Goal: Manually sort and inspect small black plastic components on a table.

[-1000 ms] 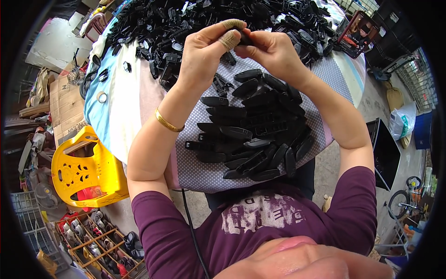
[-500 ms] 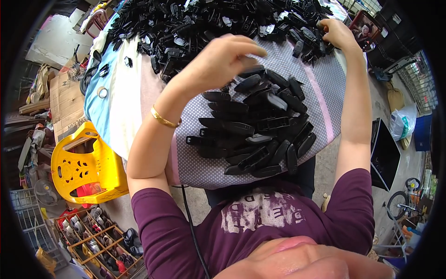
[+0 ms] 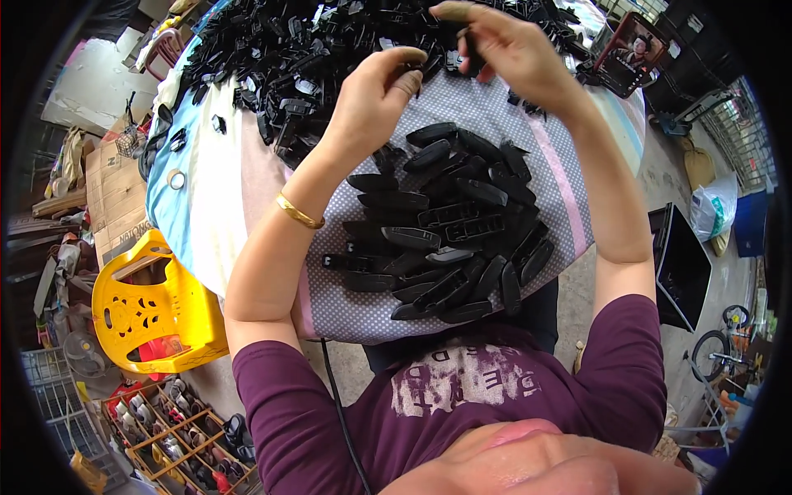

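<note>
Table (image 3: 210,214) under a dotted cloth holds a large heap of black plastic parts (image 3: 313,49) and a neat stack (image 3: 445,231). Above them, the right hand (image 3: 507,45) pinches one black part (image 3: 472,51); the left hand (image 3: 375,99) has its fingertips pressed together.

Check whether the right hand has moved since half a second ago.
Yes. The right hand has come back leftward from the far right edge of the loose black parts pile, toward the left hand, and now pinches a black part.
</note>
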Available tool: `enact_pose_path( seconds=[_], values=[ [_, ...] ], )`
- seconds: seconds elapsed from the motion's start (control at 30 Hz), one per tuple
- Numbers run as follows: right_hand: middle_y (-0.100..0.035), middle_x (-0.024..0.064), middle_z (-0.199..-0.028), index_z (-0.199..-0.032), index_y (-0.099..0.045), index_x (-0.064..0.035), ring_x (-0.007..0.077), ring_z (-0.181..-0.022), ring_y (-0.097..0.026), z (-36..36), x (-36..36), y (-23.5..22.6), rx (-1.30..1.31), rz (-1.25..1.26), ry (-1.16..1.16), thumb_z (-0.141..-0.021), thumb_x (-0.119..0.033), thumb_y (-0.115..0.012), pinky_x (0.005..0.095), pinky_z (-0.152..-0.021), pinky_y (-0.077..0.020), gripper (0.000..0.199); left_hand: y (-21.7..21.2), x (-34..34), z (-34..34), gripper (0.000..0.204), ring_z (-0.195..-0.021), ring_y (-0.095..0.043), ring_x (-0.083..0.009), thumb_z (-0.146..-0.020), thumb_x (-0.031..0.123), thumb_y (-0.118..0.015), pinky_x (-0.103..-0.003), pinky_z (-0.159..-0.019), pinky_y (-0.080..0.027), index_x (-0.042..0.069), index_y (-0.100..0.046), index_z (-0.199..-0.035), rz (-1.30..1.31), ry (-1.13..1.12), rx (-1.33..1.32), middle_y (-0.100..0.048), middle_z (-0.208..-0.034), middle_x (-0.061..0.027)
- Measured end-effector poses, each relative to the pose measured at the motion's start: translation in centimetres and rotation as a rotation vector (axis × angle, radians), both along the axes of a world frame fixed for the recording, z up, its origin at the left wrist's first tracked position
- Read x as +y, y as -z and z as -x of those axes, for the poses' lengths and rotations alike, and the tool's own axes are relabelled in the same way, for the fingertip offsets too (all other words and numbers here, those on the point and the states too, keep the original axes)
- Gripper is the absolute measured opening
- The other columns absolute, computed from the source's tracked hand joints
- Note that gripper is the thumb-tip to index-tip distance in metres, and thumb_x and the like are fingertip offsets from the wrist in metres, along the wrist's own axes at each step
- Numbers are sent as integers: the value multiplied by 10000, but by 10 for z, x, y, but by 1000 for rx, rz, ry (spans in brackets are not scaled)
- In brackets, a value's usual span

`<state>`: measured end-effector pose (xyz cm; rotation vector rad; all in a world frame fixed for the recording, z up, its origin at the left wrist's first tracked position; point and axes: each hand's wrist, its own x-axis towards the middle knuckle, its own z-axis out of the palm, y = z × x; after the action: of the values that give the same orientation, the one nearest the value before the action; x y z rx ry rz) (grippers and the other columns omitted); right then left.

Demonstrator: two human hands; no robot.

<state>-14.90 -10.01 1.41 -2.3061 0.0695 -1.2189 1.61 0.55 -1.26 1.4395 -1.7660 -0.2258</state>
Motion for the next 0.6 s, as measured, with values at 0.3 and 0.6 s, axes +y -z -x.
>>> enact_pose_path(
  seconds=[0.3, 0.6],
  values=[
    [-624, 24, -737, -958, -629, -7, 48, -610, -546, -13, 20, 21, 26, -263, 101, -829, -99, -597, 164, -533, -450, 162, -4, 7, 5, 350, -768, -595, -107, -718, 54, -701, -213, -703, -490, -53, -575, -1026, -126, 124, 874, -636, -876, -91],
    [-620, 43, -756, -975, -628, 7, 60, -642, -544, -13, 23, 19, 6, -59, 91, -805, -36, -592, 191, -552, -443, 178, -6, 9, 0, 308, -722, -586, -91, -703, 75, -718, -200, -657, -466, -18, -606, -974, -142, 6, 764, -642, -832, -57]
  ],
)
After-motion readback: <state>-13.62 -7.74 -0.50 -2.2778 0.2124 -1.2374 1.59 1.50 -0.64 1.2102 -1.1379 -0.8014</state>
